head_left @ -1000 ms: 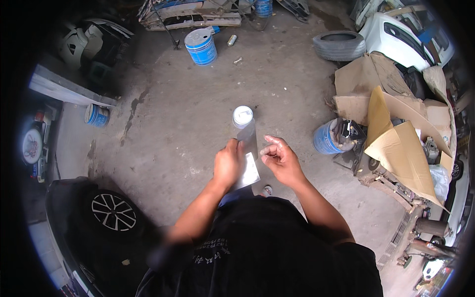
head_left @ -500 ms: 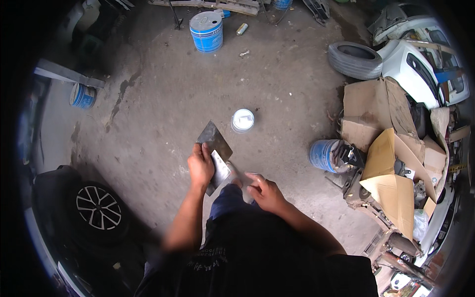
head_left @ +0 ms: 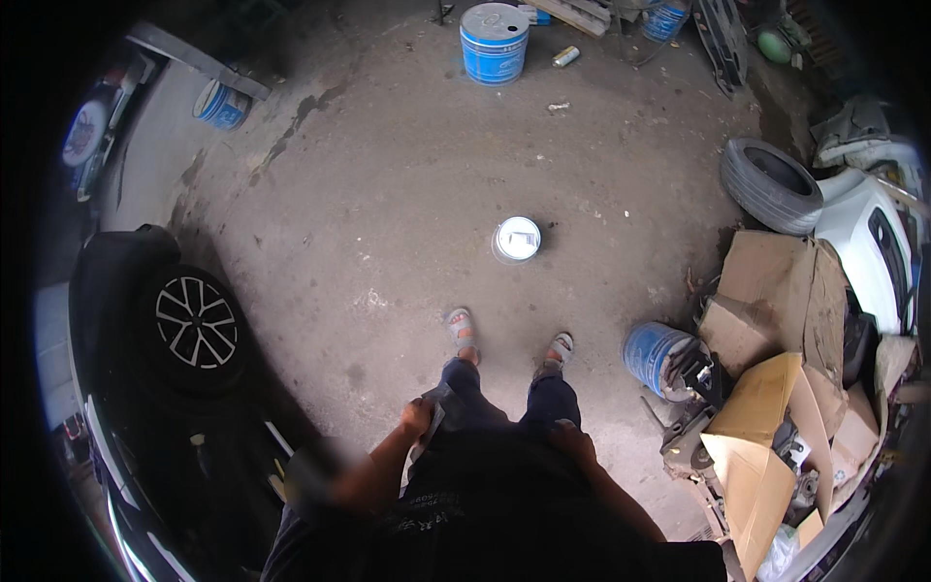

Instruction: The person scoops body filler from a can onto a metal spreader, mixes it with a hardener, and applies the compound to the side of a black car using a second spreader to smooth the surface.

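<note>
Close to my left thigh, my left hand (head_left: 416, 418) grips a flat dark metal plate (head_left: 443, 392) with a lighter sheet (head_left: 433, 420) against it. Both are seen nearly edge-on, and my body hides part of them. My right hand (head_left: 573, 443) hangs low beside my right thigh, dim against the dark clothes; its fingers are not clear. On the concrete in front of my sandalled feet stands a small tub (head_left: 518, 239) with a white top, well apart from both hands.
A black car (head_left: 196, 321) stands close on my left. At right lie cardboard boxes (head_left: 766, 388), a blue bucket (head_left: 656, 359) of parts, a tyre (head_left: 772, 185) and a white car panel (head_left: 866, 238). Blue drums (head_left: 495, 47) and a blue bucket (head_left: 221, 105) stand farther off.
My left hand has lowered the plate and sheet toward my thigh. My right hand has dropped to my right side. The view has shifted, and both my feet now show.
</note>
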`<state>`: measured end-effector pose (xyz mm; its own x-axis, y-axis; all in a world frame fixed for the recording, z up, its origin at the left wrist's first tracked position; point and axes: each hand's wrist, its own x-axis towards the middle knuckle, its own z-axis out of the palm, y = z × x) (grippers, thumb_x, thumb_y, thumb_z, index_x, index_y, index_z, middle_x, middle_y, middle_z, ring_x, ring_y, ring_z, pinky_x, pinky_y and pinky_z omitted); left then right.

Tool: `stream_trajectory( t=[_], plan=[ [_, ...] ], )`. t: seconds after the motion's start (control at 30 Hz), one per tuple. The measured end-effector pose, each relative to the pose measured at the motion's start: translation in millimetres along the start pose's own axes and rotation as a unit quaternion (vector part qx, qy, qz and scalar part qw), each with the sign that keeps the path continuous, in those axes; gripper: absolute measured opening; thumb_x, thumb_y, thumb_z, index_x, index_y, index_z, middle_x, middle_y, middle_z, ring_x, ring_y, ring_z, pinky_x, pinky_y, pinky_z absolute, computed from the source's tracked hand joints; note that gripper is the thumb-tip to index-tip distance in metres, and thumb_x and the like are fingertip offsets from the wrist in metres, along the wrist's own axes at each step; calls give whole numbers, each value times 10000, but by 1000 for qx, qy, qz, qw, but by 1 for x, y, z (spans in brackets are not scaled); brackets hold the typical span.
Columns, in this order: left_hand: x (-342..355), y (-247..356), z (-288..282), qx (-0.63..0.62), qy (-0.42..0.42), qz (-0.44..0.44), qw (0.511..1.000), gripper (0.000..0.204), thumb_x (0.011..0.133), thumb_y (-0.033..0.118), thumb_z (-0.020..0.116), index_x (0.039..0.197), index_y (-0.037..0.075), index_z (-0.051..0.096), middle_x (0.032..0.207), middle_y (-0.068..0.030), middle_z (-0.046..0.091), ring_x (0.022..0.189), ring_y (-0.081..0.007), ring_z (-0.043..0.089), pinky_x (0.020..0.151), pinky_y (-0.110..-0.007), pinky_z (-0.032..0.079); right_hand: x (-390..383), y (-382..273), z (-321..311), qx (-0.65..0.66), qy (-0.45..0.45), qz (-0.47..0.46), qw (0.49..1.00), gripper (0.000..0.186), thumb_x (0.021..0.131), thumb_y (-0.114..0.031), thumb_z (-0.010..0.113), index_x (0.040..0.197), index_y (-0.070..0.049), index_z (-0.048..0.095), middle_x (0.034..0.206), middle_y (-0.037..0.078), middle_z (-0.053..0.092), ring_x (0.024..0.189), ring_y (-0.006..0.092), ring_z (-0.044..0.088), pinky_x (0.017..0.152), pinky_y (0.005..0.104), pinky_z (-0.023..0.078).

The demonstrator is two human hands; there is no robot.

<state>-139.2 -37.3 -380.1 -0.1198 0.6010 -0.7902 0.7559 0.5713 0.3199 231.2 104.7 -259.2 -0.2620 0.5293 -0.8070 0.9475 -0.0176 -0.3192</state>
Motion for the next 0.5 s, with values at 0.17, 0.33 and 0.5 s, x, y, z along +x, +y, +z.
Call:
stream_trajectory(
  t=[0.17, 0.33, 0.5],
  plan=[
    [-57, 122, -55, -332, -120, -262, 898, 383, 912, 265, 432, 1075, -1, 653, 1035, -258, 661, 894, -376, 689, 697, -496, 576, -8, 46, -54, 115, -149, -23, 982, 451, 939, -426, 537, 1187, -61, 631, 1205, 160, 639, 1101, 289, 624, 929, 374, 484],
    [-90, 105, 26, -359, -93, -221, 902, 368, 861, 238, 517, 1162, 53, 621, 1073, -209, 665, 992, -355, 665, 846, -426, 544, 24, 147, -3, 196, -130, -208, 950, 337, 894, -228, 660, 1164, -27, 632, 1117, 133, 673, 1066, 274, 637, 932, 353, 483],
    [-70, 104, 76, -565, 141, -369, 724, 368, 957, 301, 487, 1184, 34, 600, 1089, -196, 651, 1044, -296, 628, 880, -383, 504, 95, 136, -35, 173, -234, -89, 953, 456, 867, -121, 664, 1279, 0, 514, 1040, 161, 675, 866, 212, 681, 762, 330, 541]
  ],
)
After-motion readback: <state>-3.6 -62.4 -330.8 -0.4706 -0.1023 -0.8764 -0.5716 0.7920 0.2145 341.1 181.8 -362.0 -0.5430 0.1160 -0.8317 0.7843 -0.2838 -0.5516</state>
